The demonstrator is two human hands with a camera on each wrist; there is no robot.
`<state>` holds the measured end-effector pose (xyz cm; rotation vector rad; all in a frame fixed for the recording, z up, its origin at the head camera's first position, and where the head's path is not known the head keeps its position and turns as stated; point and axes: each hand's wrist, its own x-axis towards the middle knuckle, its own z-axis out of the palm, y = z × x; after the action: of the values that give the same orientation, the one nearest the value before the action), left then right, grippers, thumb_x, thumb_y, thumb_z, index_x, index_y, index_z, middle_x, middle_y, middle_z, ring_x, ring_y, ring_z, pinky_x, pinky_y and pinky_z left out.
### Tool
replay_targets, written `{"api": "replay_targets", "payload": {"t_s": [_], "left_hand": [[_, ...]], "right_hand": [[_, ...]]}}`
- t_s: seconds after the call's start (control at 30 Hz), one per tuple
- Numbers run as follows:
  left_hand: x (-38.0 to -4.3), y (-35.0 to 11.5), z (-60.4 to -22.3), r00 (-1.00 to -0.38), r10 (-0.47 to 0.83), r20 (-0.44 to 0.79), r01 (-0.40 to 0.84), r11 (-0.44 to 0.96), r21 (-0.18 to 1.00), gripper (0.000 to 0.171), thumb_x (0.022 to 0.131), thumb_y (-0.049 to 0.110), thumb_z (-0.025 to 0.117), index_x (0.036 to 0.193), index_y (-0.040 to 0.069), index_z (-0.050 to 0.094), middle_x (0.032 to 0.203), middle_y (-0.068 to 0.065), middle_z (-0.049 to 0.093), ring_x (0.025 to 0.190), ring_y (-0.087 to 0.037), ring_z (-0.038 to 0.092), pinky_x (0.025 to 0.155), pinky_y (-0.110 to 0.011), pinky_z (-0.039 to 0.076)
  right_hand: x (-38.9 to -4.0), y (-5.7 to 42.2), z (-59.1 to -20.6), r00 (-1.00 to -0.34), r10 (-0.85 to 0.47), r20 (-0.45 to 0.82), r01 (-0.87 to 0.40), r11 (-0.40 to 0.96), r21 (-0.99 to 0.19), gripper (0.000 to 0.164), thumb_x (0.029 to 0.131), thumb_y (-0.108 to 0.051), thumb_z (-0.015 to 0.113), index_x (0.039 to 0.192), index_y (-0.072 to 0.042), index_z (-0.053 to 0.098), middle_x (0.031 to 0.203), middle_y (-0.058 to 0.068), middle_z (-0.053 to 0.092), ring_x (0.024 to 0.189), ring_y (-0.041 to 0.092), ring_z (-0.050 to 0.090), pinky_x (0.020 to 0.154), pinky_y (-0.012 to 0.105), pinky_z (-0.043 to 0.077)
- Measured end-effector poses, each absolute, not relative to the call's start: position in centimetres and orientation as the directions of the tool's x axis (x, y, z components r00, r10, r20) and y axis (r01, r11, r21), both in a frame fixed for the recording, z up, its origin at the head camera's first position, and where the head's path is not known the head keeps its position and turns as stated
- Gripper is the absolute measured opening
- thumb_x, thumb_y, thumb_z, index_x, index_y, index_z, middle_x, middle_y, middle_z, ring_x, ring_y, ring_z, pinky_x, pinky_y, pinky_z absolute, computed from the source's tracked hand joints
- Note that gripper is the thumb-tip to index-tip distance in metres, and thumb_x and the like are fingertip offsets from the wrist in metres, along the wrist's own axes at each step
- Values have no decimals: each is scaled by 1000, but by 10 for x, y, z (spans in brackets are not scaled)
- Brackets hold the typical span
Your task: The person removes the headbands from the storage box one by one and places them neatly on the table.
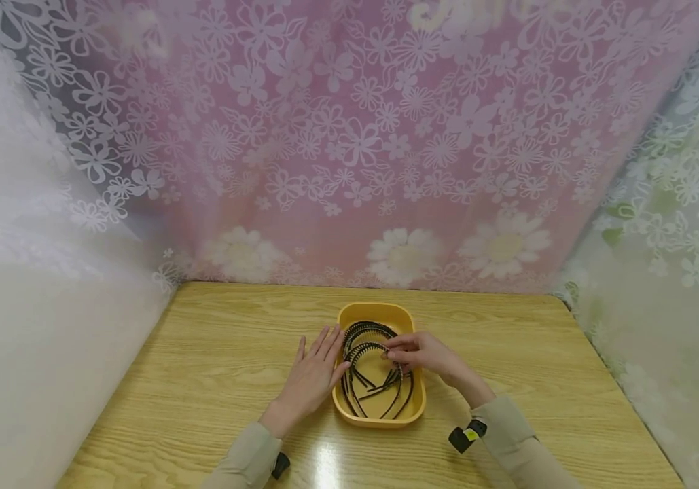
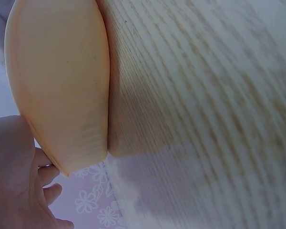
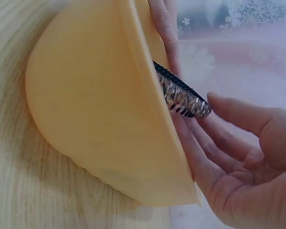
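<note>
- In the head view, a yellow tub point(image 1: 380, 422) stands on the wood-grain desk point(image 1: 221, 353), in the lower middle of the frame.
- Several dark toothed headbands point(image 1: 372, 324) lie overlapping inside it, arches toward the tub's far end; their exact number is hard to make out.
- The right hand point(image 1: 427, 354) reaches in over the tub's right rim, at lower centre-right of the frame, its thumb and fingers pinching the arch of the front headband point(image 1: 364, 346).
- In the right wrist view, that arch sticks out past the rim at centre right, black along one edge with a brownish, glittery face, between thumb and fingers.
- The left hand point(image 1: 308, 382) lies along the tub's left rim, fingers straight and spread, with no headband in them.
- In the left wrist view, the tub's smooth side wall fills the upper left and the hand shows at lower left.
- Both forearms wear pale sleeves point(image 1: 511, 435) and black wrist devices point(image 1: 468, 435).
- A pink floral sheet point(image 1: 355, 170) hangs behind the desk, across the top of the frame.
</note>
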<state>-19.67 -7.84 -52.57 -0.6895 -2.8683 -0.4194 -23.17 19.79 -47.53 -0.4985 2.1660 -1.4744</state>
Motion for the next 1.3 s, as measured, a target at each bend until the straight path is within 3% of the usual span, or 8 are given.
{"api": "replay_targets", "payload": {"t_s": [0.3,0.7,0.97,1.23,1.3], "left_hand": [[-196,-79,-524,-873,421,245,475,847,237,62,109,42,42,159,5,33,165,-11,29,153,-32,24,120,-65,19],[-194,-79,-521,-873,424,241,478,840,255,63,109,41,42,159,4,33,165,-12,28,154,-31,22,121,-63,14],[-194,-80,-525,-857,431,283,500,829,251,61,108,39,45,157,3,36,163,-14,32,152,-34,26,118,-67,20],[-194,-79,-525,-865,430,258,489,837,245,64,109,44,40,159,5,32,165,-11,28,154,-30,21,119,-66,19],[-193,-79,-523,-869,429,246,484,839,248,64,109,44,40,159,5,31,166,-11,28,154,-31,21,119,-66,18]], "right_hand": [[-227,197,-475,-831,-526,-180,-8,334,-942,44,103,-13,59,140,11,54,123,31,67,104,47,66,86,58,57],[-231,207,-465,-892,-441,-101,-50,317,-947,46,104,-14,58,142,12,51,129,32,62,101,40,70,85,45,60],[-237,210,-460,-931,-359,-62,-47,288,-956,45,106,-15,55,144,9,51,132,32,61,105,40,69,86,38,60],[-244,210,-459,-967,-254,5,-62,217,-974,44,105,-13,57,144,7,52,131,28,64,92,11,72,88,34,60],[-246,210,-459,-969,-243,35,-83,187,-979,45,105,-13,56,145,7,50,133,30,61,92,9,72,89,34,60]]}}
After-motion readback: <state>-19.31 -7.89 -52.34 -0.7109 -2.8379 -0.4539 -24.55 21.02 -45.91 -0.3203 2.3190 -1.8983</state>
